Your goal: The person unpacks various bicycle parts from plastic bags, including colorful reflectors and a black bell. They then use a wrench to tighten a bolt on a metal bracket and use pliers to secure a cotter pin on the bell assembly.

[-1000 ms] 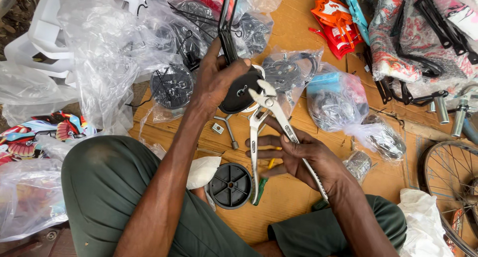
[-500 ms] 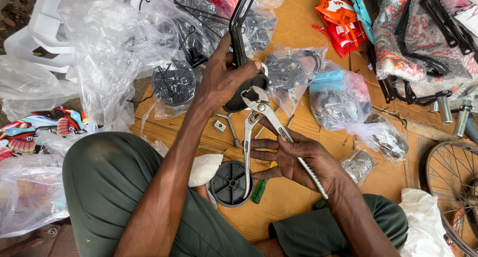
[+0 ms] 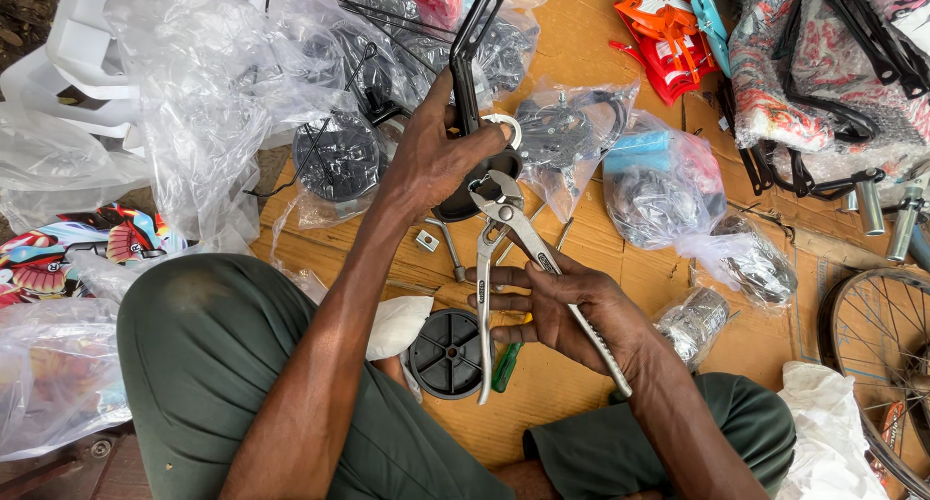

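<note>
Fingers of the left hand grip the black bracket; the right hand grips silver pliers, jaws at the bracket base, hemmed in by plastic bags.

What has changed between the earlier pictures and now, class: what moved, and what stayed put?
The left hand has tilted the black bracket so its top leans right, and its grip stays on it. The pliers in the right hand keep their jaws at the bracket's lower end, handles spread. The black wheel, the screwdriver and the bags lie as before.
</note>
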